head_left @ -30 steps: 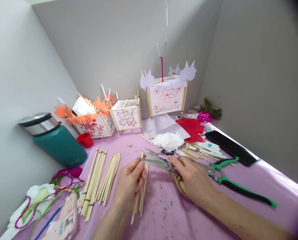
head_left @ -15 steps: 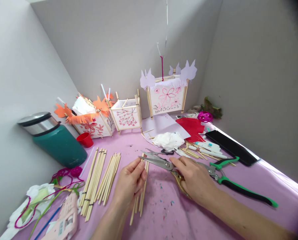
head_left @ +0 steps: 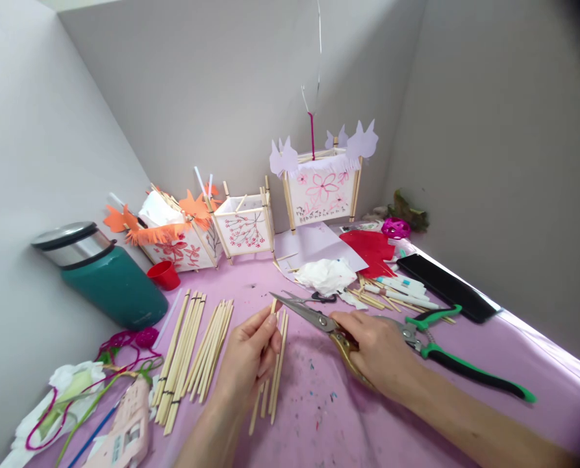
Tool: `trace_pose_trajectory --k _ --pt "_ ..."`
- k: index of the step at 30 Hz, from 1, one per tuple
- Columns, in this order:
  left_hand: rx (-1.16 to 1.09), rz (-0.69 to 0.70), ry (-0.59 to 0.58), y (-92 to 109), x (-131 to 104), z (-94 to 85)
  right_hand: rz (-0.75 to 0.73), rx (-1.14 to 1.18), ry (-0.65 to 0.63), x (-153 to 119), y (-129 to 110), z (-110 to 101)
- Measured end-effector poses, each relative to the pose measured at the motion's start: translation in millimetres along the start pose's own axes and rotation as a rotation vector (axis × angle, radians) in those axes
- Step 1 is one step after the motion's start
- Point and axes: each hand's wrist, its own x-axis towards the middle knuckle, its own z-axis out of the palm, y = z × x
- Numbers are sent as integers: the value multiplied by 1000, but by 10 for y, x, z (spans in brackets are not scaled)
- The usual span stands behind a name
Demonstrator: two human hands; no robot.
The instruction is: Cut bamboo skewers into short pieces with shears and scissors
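Observation:
My left hand [head_left: 254, 346] is closed in a pinch on a thin wooden stick [head_left: 274, 305], whose upper end pokes out above the thumb. In my right hand [head_left: 378, 348] is a pair of large scissors [head_left: 314, 316] with gold-coloured handles. The blades look nearly closed, and they point left, close to the stick's upper end; whether they touch it I cannot tell. Several loose sticks [head_left: 280, 361] lie on the pink cloth, partly behind my left hand. Further left rest a pile of sticks [head_left: 215, 344] and some sticks bound with dark bands [head_left: 180, 357].
Green-handled pruning shears [head_left: 479, 375] and a black phone [head_left: 448, 286] lie at right. Small black scissors [head_left: 321, 297] lie beyond the blades. Paper lanterns [head_left: 322, 190] line the back. A teal bottle [head_left: 117, 283], a red cup [head_left: 164, 275] and a pink glue gun [head_left: 126, 426] are at left.
The scissors have turned slightly, so their tips point further up and away past the stick's end. My left hand keeps its pinch. The whole view has shifted a little.

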Motion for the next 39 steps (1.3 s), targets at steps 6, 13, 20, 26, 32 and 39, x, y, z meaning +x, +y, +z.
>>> trace_pose_trajectory --k 6,13,20,26,32,39 --pt "-54 -1 -10 26 -21 25 -57 -10 36 12 -12 -7" --pt "-64 -26 -4 37 -36 45 -59 -75 47 2 -11 16" --pt "-78 -51 12 32 -27 54 -39 -106 39 -3 -30 45" --pt "-53 -42 8 12 -24 38 -20 -59 -18 -4 -37 -13" --pt "-93 -33 -6 24 -33 27 -5 -39 -39 -6 -30 -27" --pt "-83 -45 -8 2 -3 -8 -15 -64 -54 7 -3 -31"
